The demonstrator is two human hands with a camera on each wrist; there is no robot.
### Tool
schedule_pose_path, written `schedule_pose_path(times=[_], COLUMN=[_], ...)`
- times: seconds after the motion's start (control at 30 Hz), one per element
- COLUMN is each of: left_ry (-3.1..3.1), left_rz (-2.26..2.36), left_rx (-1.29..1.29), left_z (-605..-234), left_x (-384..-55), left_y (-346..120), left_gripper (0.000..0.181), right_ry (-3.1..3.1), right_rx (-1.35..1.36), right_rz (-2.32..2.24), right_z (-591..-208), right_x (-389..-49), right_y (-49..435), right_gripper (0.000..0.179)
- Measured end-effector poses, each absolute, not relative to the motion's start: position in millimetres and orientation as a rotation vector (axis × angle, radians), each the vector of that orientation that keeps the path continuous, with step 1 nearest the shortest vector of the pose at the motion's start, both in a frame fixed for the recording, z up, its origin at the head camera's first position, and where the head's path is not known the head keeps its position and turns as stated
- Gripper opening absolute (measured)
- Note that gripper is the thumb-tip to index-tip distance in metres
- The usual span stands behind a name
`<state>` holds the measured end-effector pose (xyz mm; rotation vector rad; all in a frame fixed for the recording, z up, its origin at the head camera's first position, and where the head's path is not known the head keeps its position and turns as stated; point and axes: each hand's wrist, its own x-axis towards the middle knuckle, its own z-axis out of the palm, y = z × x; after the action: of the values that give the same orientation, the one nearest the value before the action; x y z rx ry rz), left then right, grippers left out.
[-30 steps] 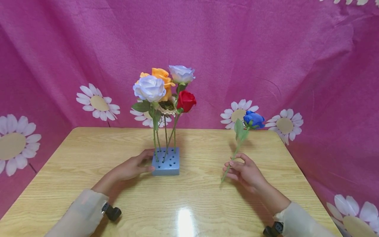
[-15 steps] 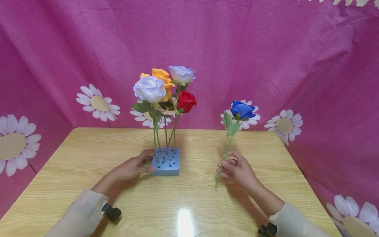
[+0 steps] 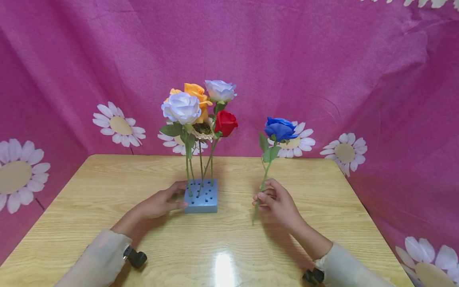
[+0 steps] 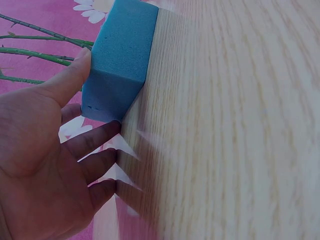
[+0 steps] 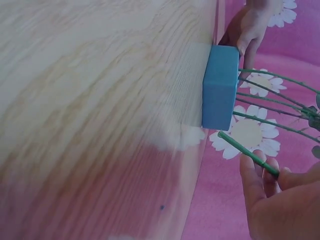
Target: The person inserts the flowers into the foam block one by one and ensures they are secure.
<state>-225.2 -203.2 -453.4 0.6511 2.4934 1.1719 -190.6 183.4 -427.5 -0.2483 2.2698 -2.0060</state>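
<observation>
In the head view, my left hand (image 3: 155, 205) holds the left side of a blue block (image 3: 201, 208) with rows of holes in its top. In the left wrist view, its thumb lies at the block's edge and the lower fingers are spread at the table. Stems stand in the block, topped by pale lavender roses (image 3: 182, 107), orange roses (image 3: 195, 91), a red rose (image 3: 226, 122) and a brown-centred flower (image 3: 203, 129). To the right, my right hand (image 3: 281, 205) pinches the stem of an upright, slightly tilted blue rose (image 3: 280, 130). In the right wrist view, its stem end (image 5: 223, 136) points toward the block.
The wooden table (image 3: 172, 255) carries the block. A pink cloth (image 3: 287, 59) with printed daisies hangs behind the table and along both sides. Small black cameras (image 3: 135, 257) sit on both wrists.
My right hand has moved left toward the block with the blue rose, which has also turned more upright. My left hand and the block have stayed put.
</observation>
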Motion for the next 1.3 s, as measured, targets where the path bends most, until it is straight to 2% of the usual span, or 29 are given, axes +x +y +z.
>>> schedule_pose_path(times=[0.77, 1.07, 1.3], left_ry=[2.484, 2.481, 2.491], left_rz=[1.215, 1.21, 1.216], left_rx=[0.676, 0.698, 0.713], left_z=[-452, -453, -455], left_x=[-226, -227, -227], left_y=[-203, -204, -203], left_gripper=[0.07, 0.069, 0.062], right_ry=[2.376, 2.357, 2.394], right_rx=[-0.429, -0.422, -0.458], right_rz=[-2.018, -2.054, -2.07], right_z=[-418, -414, -417], right_x=[-199, -200, -205], right_y=[130, 110, 95], right_gripper=[0.008, 0.01, 0.009])
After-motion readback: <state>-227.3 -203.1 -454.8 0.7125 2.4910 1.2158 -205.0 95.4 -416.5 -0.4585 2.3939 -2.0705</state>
